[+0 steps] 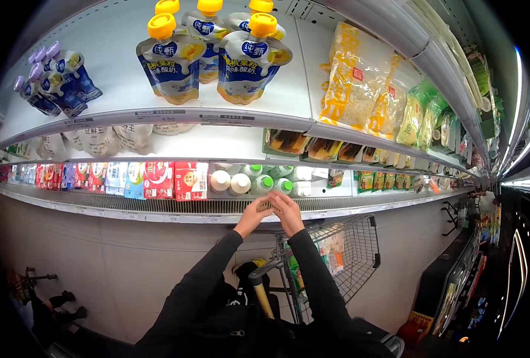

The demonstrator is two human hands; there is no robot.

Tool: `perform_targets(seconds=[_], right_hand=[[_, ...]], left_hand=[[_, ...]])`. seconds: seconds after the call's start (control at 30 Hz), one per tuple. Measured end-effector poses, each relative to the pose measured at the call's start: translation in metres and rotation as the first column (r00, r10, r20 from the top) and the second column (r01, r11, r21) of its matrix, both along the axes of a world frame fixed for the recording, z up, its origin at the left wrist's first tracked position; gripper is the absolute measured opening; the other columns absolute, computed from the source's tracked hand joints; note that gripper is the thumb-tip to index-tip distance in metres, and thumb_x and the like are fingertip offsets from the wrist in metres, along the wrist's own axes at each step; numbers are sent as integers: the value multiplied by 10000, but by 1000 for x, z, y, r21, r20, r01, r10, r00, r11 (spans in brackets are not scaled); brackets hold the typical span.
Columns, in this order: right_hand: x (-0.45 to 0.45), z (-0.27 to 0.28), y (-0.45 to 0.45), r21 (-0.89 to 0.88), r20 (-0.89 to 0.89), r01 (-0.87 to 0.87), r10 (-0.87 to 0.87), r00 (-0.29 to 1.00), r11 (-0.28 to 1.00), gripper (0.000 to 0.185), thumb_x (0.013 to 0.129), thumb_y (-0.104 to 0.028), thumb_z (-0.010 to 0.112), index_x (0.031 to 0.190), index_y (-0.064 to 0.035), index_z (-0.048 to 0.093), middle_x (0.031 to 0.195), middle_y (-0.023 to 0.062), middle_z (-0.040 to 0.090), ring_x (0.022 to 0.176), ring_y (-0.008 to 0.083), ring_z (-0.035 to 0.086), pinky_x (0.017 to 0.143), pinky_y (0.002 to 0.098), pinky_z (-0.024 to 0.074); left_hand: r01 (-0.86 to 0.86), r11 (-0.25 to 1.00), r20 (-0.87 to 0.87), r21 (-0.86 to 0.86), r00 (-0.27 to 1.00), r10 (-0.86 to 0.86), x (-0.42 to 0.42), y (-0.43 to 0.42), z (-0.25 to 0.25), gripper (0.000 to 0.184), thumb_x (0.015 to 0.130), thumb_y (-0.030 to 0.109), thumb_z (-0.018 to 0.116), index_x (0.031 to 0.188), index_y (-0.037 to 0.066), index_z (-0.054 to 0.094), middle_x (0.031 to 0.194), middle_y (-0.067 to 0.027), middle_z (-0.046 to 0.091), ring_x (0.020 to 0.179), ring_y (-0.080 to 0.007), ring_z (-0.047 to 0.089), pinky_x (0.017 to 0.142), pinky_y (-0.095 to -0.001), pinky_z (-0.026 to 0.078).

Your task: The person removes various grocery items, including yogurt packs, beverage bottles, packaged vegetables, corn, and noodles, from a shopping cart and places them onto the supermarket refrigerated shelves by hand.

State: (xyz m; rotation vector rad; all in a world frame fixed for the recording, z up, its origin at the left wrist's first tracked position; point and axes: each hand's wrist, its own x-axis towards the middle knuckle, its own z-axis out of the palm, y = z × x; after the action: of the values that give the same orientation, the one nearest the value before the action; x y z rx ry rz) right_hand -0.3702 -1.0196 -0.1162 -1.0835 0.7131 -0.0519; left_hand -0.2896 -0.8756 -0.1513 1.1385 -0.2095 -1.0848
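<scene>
My left hand [254, 215] and my right hand [286, 213] meet at the fingertips, in front of the lowest shelf of a shop cooler. The fingers of both are stretched out and slightly bent, with no object visible between them. Just beyond my fingers stand milk-like bottles with green caps [267, 182]. Left of these are bottles with pale caps [239, 184] and a red and white carton [190, 181]. Below my right forearm stands a wire shopping cart [360, 250] holding packaged goods [332, 247].
Above, yellow-capped yogurt pouches [172, 68] and purple-capped pouches [65, 83] stand on the upper shelf [113, 59]. Yellow and clear bags [366, 83] lie to the right. Another person's dark legs [53, 313] show at lower left. A dark display case [447, 280] stands at right.
</scene>
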Motion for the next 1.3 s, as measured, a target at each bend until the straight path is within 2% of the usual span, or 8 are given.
perform_targets(seconds=[0.23, 0.4, 0.47, 0.57, 0.63, 0.8, 0.9, 1.3], right_hand=[[-176, 75, 5, -529, 180, 529, -521, 834, 663, 227, 1035, -135, 569, 1197, 13, 625, 1063, 116, 700, 1013, 189, 677, 895, 318, 537], [-310, 56, 52, -621, 80, 574, -685, 724, 533, 230, 1008, -119, 599, 1193, 13, 639, 1068, 115, 703, 1009, 191, 681, 881, 306, 529], [-355, 50, 80, -806, -342, 45, -526, 778, 590, 299, 988, -197, 643, 1208, 5, 647, 1094, 144, 707, 985, 257, 693, 890, 355, 530], [-401, 46, 130, -826, -538, -343, -448, 713, 447, 393, 1005, -356, 598, 1180, -14, 681, 1091, 202, 696, 940, 354, 681, 865, 426, 529], [-418, 32, 160, -755, -591, -257, -456, 666, 603, 449, 1017, -425, 536, 1148, -28, 700, 1044, 208, 699, 911, 378, 670, 841, 455, 524], [-401, 54, 173, -649, -707, -160, -512, 487, 744, 602, 1038, -548, 382, 1021, -62, 737, 872, 193, 707, 835, 386, 669, 743, 504, 515], [-400, 46, 169, -637, -735, -232, -487, 472, 735, 591, 1039, -550, 372, 951, -84, 725, 776, 162, 697, 762, 384, 663, 704, 517, 509], [-380, 45, 163, -826, -561, -266, -768, 308, 497, 455, 1028, -440, 432, 829, -130, 700, 617, 137, 648, 555, 374, 617, 559, 534, 472]], left_hand=[[481, 875, 550, 55, 716, -429, -91, -63, 135, 565, 944, 346, 685, 1384, 21, 546, 1326, -154, 640, 1209, -271, 623, 978, -374, 502], [767, 628, 744, 129, 344, -572, -187, -76, 106, 556, 936, 412, 654, 1324, 22, 578, 1261, -187, 647, 1103, -349, 628, 927, -427, 498], [824, 479, 805, 303, 48, -591, -209, -64, 78, 577, 930, 465, 641, 1319, 44, 571, 1319, -220, 591, 1179, -410, 582, 969, -470, 491], [714, 218, 692, 665, -480, -539, -217, -42, 44, 661, 967, 618, 528, 1364, 91, 548, 1449, -243, 483, 1268, -442, 521, 982, -497, 495], [633, 15, 519, 774, -621, -588, -212, -44, 72, 697, 988, 684, 391, 1224, 94, 679, 1164, -234, 690, 1073, -388, 671, 884, -499, 539], [574, 5, 494, 819, -699, -516, -201, -52, 81, 718, 978, 703, 381, 992, 91, 756, 966, -199, 734, 920, -362, 708, 798, -489, 558], [649, 292, 692, 703, -529, -491, -186, -47, 58, 727, 963, 717, 397, 908, 86, 752, 807, -193, 717, 820, -369, 704, 742, -495, 555], [647, 279, 693, 710, -568, -445, -177, -83, 65, 618, 954, 631, 482, 770, 102, 742, 678, -176, 685, 685, -371, 691, 646, -490, 541]])
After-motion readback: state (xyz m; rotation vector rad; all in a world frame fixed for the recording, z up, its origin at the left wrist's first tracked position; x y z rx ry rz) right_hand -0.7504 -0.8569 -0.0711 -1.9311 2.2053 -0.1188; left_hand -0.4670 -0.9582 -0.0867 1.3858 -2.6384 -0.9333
